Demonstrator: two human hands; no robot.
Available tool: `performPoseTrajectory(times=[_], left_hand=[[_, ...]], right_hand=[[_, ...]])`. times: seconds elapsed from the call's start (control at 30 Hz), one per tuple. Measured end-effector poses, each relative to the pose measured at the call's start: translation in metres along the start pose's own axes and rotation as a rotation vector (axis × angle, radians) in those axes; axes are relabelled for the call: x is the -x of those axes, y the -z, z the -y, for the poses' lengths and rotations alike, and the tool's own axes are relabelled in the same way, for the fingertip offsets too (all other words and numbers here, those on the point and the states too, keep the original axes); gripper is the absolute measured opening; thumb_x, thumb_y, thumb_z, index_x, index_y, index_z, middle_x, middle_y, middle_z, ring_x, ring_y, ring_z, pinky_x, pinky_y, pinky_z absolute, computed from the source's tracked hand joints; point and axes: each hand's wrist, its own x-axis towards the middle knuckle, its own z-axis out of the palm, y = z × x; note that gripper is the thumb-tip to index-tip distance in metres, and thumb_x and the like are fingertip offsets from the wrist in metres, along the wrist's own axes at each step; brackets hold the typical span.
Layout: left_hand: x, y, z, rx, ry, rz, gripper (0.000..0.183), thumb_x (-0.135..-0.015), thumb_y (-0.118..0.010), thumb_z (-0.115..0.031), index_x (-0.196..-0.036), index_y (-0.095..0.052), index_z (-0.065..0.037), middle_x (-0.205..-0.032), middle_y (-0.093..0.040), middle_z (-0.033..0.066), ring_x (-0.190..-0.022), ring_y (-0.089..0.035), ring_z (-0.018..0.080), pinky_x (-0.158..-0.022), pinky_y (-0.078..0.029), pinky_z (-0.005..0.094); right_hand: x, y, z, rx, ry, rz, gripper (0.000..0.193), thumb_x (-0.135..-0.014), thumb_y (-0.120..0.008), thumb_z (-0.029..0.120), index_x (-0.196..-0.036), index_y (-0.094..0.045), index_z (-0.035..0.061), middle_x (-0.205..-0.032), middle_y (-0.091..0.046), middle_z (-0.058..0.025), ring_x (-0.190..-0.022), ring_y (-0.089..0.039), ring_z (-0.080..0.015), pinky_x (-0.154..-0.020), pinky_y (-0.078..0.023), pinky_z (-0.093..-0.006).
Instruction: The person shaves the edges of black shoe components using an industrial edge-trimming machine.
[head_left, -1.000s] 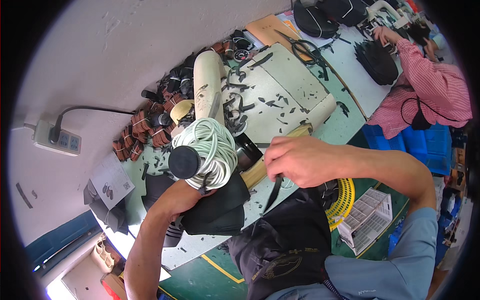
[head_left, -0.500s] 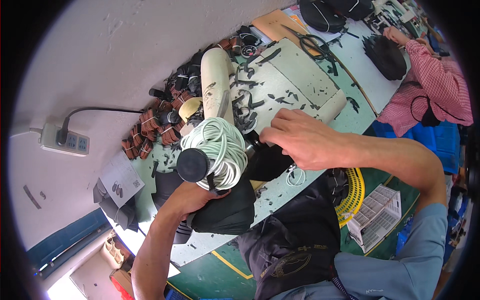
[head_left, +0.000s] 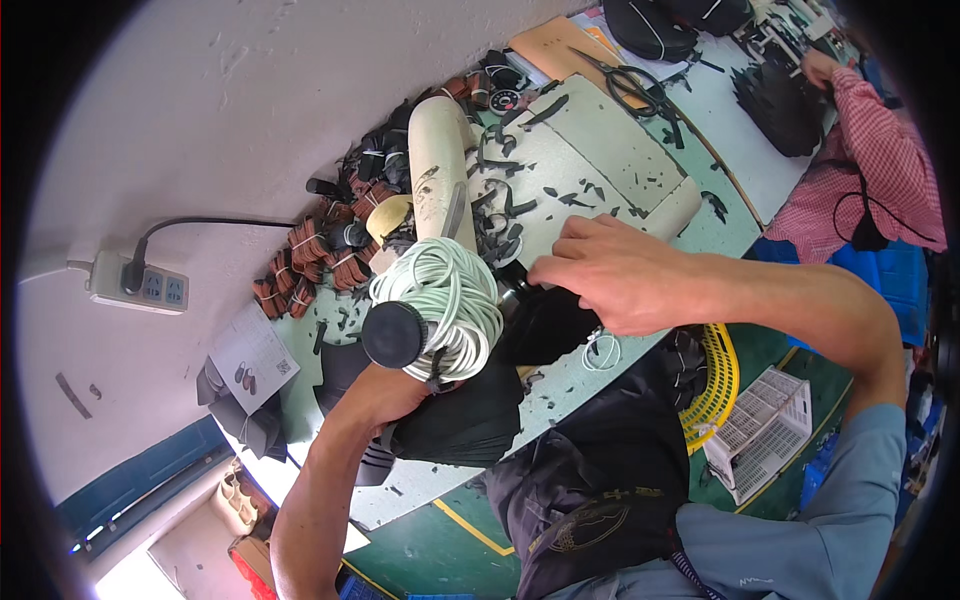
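A cream sewing machine (head_left: 438,150) stands on the pale green table, with a bundle of white cord (head_left: 440,290) hung over its head beside a round black cap (head_left: 393,335). My left hand (head_left: 392,396) is below that cap, against a pile of black pieces (head_left: 465,420); its fingers are mostly hidden. To the right of the machine head, my right hand (head_left: 620,280) has its fingers curled together over a black piece (head_left: 548,325). What lies between those fingertips is hidden. A small loop of white cord (head_left: 601,351) lies just below the right hand.
Bundled brown and black strips (head_left: 310,240) line the wall behind the machine. Black scraps litter the table, and black scissors (head_left: 635,88) lie at the back. A co-worker in a pink checked sleeve (head_left: 885,140) sits right. Below are a yellow basket (head_left: 722,385) and white crate (head_left: 760,430).
The whole view has shifted slightly, so things appear a little further right. Both my hands stay in about the same places. The co-worker's hand has moved right, away from the black stack.
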Motion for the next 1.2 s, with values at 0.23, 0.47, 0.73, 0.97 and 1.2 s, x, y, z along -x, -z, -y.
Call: performPoseTrajectory(times=[0.23, 0.47, 0.73, 0.97, 1.2], left_hand=[[0.001, 0.001, 0.001, -0.029, -0.113, -0.099, 0.055, -0.076, -0.081, -0.026, -0.121, -0.06, -0.002, -0.106, -0.067, 0.0055, -0.1, -0.059, 0.0149, -0.087, -0.047, 0.0272], [0.0, 0.004, 0.012, -0.045, -0.194, -0.076, 0.023, -0.085, -0.073, -0.023, -0.098, -0.07, -0.004, -0.088, -0.065, -0.0001, -0.084, -0.056, 0.0096, -0.076, -0.046, 0.0272], [-0.007, -0.007, 0.012, -0.045, -0.343, -0.134, 0.03, -0.081, -0.077, -0.024, -0.102, -0.071, -0.004, -0.094, -0.067, 0.0017, -0.089, -0.061, 0.0134, -0.083, -0.047, 0.0267], [-0.009, 0.004, 0.013, -0.12, -0.254, -0.144, 0.03, -0.081, -0.076, -0.028, -0.098, -0.071, -0.003, -0.09, -0.067, 0.0013, -0.085, -0.059, 0.0114, -0.08, -0.047, 0.0277], [-0.008, -0.002, 0.013, -0.143, -0.331, -0.126, 0.028, -0.078, -0.078, -0.021, -0.098, -0.071, -0.003, -0.089, -0.067, 0.004, -0.082, -0.06, 0.0126, -0.078, -0.049, 0.0284]], right_hand=[[-0.013, 0.017, -0.001, -0.147, 0.204, 0.127, 0.03, -0.071, -0.064, -0.002, -0.1, -0.063, 0.0063, -0.116, -0.053, -0.015, -0.11, -0.049, -0.0318, -0.089, -0.044, -0.0403], [-0.011, 0.016, 0.004, -0.019, -0.009, 0.189, 0.028, -0.072, -0.065, 0.0, -0.1, -0.063, 0.0067, -0.107, -0.058, -0.0103, -0.106, -0.05, -0.0315, -0.085, -0.044, -0.0394], [-0.015, 0.008, -0.001, -0.167, 0.222, 0.094, 0.032, -0.069, -0.062, -0.003, -0.101, -0.062, 0.0023, -0.116, -0.052, -0.016, -0.11, -0.047, -0.0321, -0.091, -0.045, -0.038], [-0.007, 0.032, 0.001, -0.075, 0.01, 0.326, 0.038, -0.066, -0.059, -0.001, -0.103, -0.066, 0.0045, -0.114, -0.055, -0.0151, -0.112, -0.047, -0.0318, -0.092, -0.047, -0.04], [-0.021, 0.013, 0.0, -0.075, 0.129, 0.199, 0.034, -0.066, -0.064, -0.001, -0.1, -0.063, 0.0021, -0.108, -0.056, -0.0141, -0.109, -0.048, -0.0324, -0.09, -0.045, -0.0396]])
